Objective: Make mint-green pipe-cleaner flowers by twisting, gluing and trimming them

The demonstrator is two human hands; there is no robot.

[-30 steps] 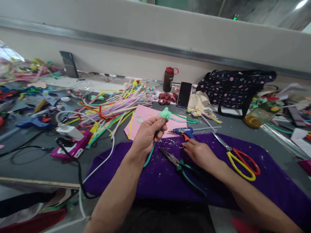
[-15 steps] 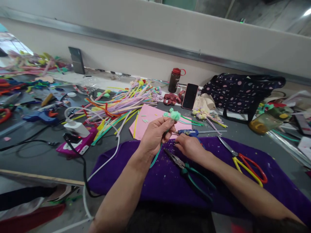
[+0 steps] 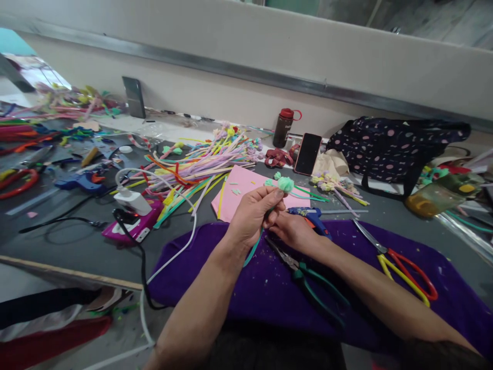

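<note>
My left hand (image 3: 252,213) is closed in a pinch on a mint-green pipe cleaner flower (image 3: 285,184), its fluffy head showing above the thumb. The flower's green stem (image 3: 252,253) trails below the palm onto the purple cloth (image 3: 200,257). Close against the left fingers is my right hand (image 3: 296,231), its fingers bent together; what they pinch, if anything, is hidden. Beneath the hands lie green-handled pliers (image 3: 302,270), jaws toward the left hand. A blue glue gun (image 3: 314,216) rests just behind the right hand, with a glue stick out of its back.
Scissors (image 3: 398,267) lie at the right on the cloth. Pink sheets (image 3: 223,203) and a heap of pipe cleaners (image 3: 208,159) sit beyond the hands. A magenta power strip (image 3: 133,223) with cables is at left. A phone (image 3: 308,153), bottle (image 3: 283,128) and bag (image 3: 385,154) stand behind.
My right hand has moved left, up against the left fingers, uncovering more of the glue gun. The left hand keeps its hold on the flower. The whole view has shifted slightly.
</note>
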